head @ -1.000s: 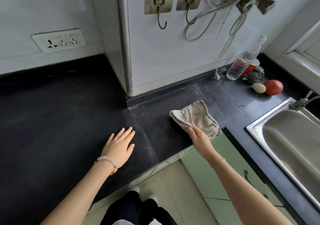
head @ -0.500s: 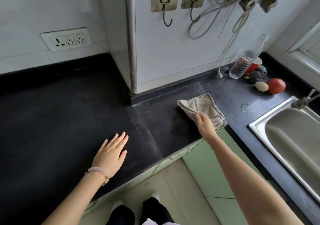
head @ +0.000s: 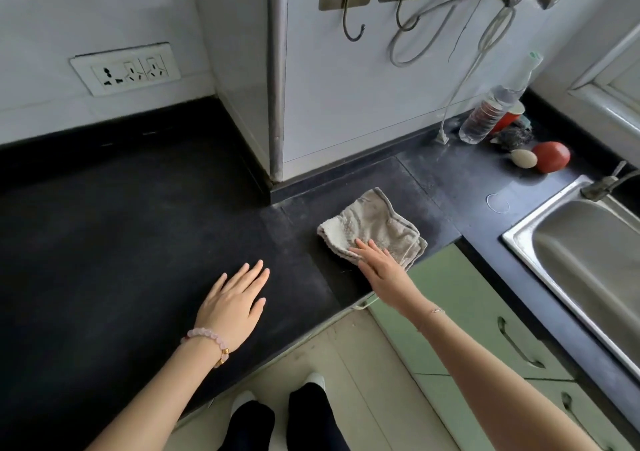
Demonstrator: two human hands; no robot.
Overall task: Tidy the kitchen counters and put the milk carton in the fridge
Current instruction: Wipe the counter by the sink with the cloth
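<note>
In the middle of the frame a folded grey cloth [head: 374, 225] lies on the black counter [head: 104, 225], close to its front edge. The right hand [head: 382, 272] presses on the cloth's lower edge with straight fingers, laid flat on it and not curled round it. The left hand [head: 232, 303], a pink bead bracelet [head: 207, 334] at its wrist, rests palm-down on the counter at lower centre, fingers stretched, holding nothing, apart from the cloth. A steel sink [head: 519, 239] fills the right edge. At upper right, by the wall, stand a clear plastic bottle [head: 485, 118] and a red round fruit [head: 551, 156] with a pale egg-shaped thing [head: 523, 158] just beside it. A wall socket [head: 126, 69] sits at upper left
</note>
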